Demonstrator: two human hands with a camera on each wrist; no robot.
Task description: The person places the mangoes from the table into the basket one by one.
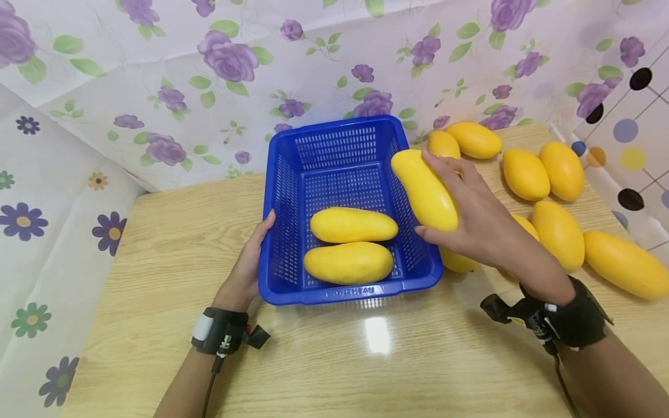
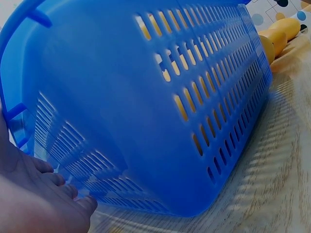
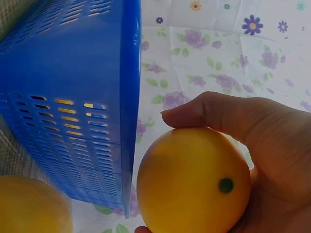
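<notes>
A blue plastic basket (image 1: 265, 255) with slotted walls stands on the wooden table. Two yellow mangoes lie side by side inside it, one mango (image 1: 353, 224) behind the other mango (image 1: 348, 263). At its left side my left hand (image 1: 245, 270) grips the basket, thumb at the rim and fingertips (image 2: 87, 203) against the outer wall. My right hand (image 1: 478, 212) holds another yellow mango (image 1: 425, 188) beside the basket's right rim, thumb on one side and fingers round the other. The held mango's end (image 3: 194, 184), with a dark green stem spot, faces the right wrist camera.
Several more mangoes lie on the table to the right, among them a long mango (image 1: 627, 264) near the right edge and a mango (image 1: 474, 139) at the back. A flower-print cloth (image 1: 292, 58) hangs behind the table (image 1: 198, 232). Both wrists wear black camera straps.
</notes>
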